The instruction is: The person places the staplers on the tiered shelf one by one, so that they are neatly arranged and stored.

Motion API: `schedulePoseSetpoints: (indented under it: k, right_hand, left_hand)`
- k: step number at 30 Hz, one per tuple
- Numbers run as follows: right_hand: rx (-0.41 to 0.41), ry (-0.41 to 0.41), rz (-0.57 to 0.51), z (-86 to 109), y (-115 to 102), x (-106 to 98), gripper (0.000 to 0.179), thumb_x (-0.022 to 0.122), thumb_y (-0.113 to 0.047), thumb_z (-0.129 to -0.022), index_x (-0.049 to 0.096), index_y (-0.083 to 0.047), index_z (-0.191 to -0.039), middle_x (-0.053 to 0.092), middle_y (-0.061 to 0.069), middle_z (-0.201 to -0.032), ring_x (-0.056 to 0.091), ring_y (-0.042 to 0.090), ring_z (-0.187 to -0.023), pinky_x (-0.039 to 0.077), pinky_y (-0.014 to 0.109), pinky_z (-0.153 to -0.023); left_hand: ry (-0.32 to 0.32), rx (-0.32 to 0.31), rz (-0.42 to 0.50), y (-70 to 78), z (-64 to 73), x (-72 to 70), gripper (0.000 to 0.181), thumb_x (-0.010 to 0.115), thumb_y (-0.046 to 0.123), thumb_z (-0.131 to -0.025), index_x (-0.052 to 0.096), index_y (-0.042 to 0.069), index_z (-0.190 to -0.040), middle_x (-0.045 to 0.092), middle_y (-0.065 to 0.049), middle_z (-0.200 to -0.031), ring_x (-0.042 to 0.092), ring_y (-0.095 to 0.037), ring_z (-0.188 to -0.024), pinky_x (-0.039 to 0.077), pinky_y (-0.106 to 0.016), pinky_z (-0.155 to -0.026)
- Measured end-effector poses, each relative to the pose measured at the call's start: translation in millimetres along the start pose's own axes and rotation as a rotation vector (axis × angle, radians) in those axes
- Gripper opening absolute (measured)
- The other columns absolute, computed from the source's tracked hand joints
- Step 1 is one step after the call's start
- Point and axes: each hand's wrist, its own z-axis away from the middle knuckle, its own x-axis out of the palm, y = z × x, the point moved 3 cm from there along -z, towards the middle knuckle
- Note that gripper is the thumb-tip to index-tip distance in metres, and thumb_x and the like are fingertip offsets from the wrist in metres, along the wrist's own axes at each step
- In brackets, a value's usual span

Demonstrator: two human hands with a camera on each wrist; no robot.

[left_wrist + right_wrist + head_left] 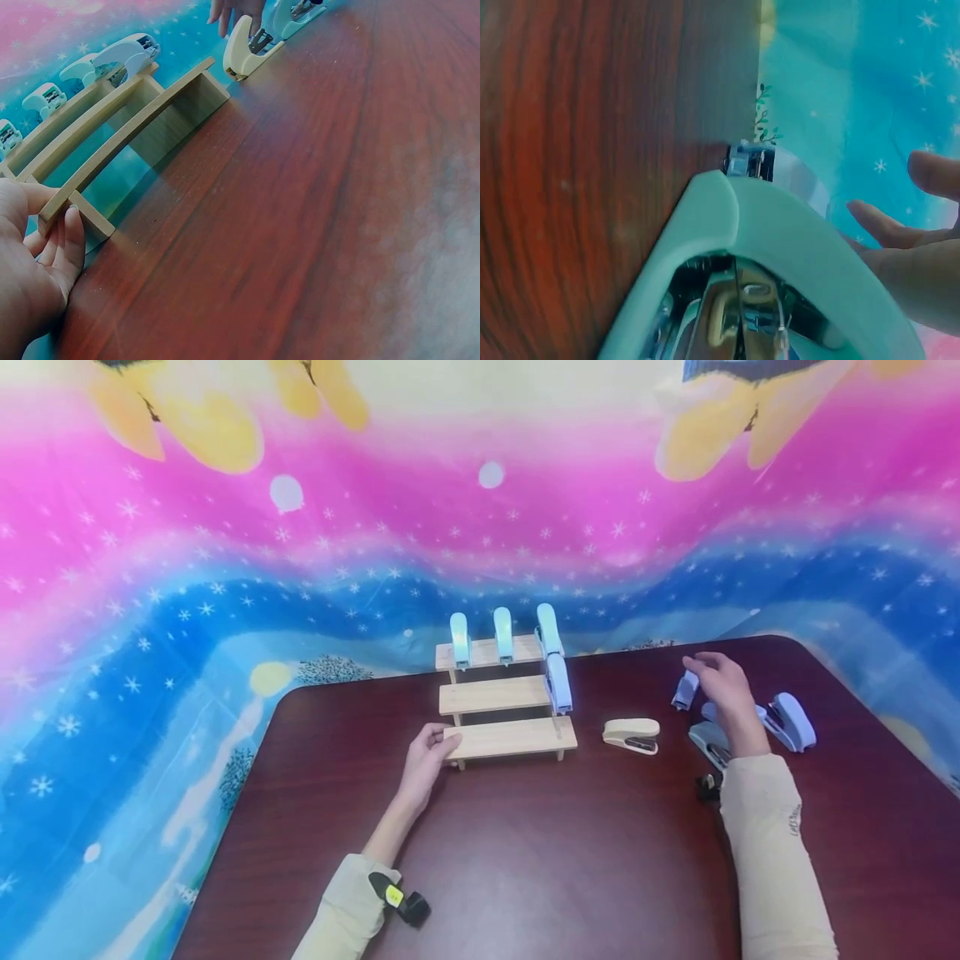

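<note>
My left hand (426, 764) grips the left end of a three-step wooden display rack (495, 739), thumb on top of the lowest step and fingers under it. My right hand (722, 683) is over a lavender stapler (684, 690) on the right of the table. In the right wrist view, the thumb and fingers of that hand (911, 247) are spread apart beside the lavender stapler (801, 180), partly hidden behind a mint-green stapler (780, 217). Three mint staplers (503, 635) line the rack's top step, and a lavender stapler (558, 683) stands on the middle step's right end.
A cream stapler (632, 735) lies on the dark wooden table (585, 843) to the right of the rack. Near my right wrist are a grey-green stapler (708, 742) and another lavender stapler (791, 722). A patterned cloth (360, 560) hangs behind the table.
</note>
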Motion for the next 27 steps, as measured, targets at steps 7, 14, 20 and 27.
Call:
schedulePoseSetpoints:
  k: [7,14,20,27]
  right_hand:
    - [-0.015,-0.095,-0.021,-0.3,2.1,5.8,0.075,0.046,-0.039,-0.109,0.019,0.010,-0.159,0.029,0.038,-0.157,0.036,0.053,-0.141,0.032,0.064,-0.115]
    - [-0.025,-0.220,0.107,-0.7,4.7,10.2,0.070,0.051,-0.028,-0.109,0.022,0.016,-0.155,0.035,0.041,-0.150,0.044,0.054,-0.130,0.038,0.064,-0.112]
    - [-0.084,-0.350,0.205,-2.5,3.8,18.3,0.065,0.056,-0.018,-0.107,0.028,0.021,-0.150,0.042,0.042,-0.144,0.054,0.050,-0.124,0.046,0.059,-0.107]
    - [-0.149,-0.390,0.306,0.4,-1.3,28.0,0.067,0.067,-0.021,-0.101,0.039,0.023,-0.143,0.054,0.039,-0.132,0.062,0.043,-0.111,0.057,0.049,-0.094]
  left_hand:
    - [0.013,0.006,0.001,-1.2,1.3,0.5,0.034,0.071,0.012,-0.096,0.058,-0.005,-0.123,0.063,-0.009,-0.104,0.062,-0.012,-0.085,0.057,-0.027,-0.071]
    - [0.012,0.000,0.013,-0.3,1.6,0.5,0.035,0.071,0.010,-0.096,0.057,-0.007,-0.124,0.061,-0.009,-0.104,0.061,-0.012,-0.085,0.057,-0.026,-0.070]
    - [0.008,0.001,0.011,-1.5,1.9,0.4,0.034,0.070,0.010,-0.096,0.057,-0.006,-0.123,0.063,-0.009,-0.104,0.062,-0.011,-0.084,0.057,-0.026,-0.070]
    - [0.010,0.001,0.014,-1.7,1.0,0.7,0.033,0.070,0.011,-0.096,0.057,-0.006,-0.122,0.063,-0.009,-0.104,0.062,-0.012,-0.083,0.057,-0.026,-0.070]
